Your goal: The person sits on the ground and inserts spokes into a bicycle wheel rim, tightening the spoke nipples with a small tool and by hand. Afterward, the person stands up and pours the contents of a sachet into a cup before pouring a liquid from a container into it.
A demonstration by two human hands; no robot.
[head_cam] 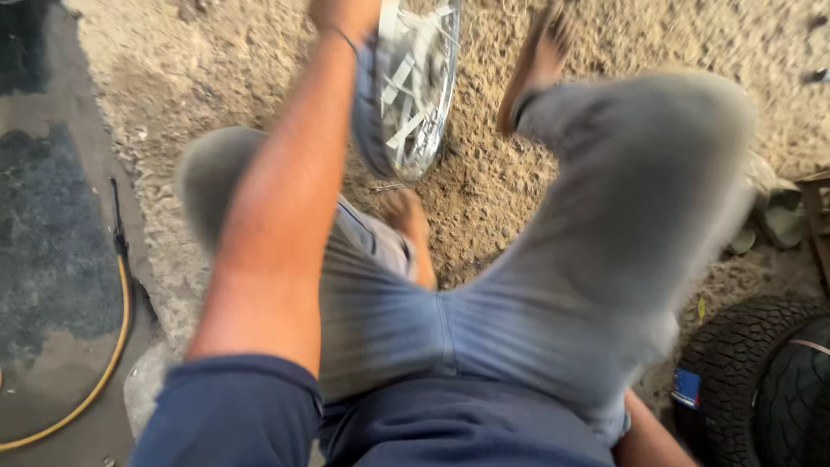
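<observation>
Seated on sandy ground (657,35), grey-trousered legs bent. Left hand (341,15) reaching far, at the rim of a shiny spoked metal wheel (413,86). Yellow hose (112,346) curving left; black knobby tyres (761,380) near right.

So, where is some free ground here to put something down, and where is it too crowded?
Free: the sandy ground left of the wheel rim, and the sand at upper right, beyond the raised knee. The dark floor beside the yellow hose is also bare. Crowded: the lower right corner with the tyres, and the sand between the legs under the rim.
</observation>
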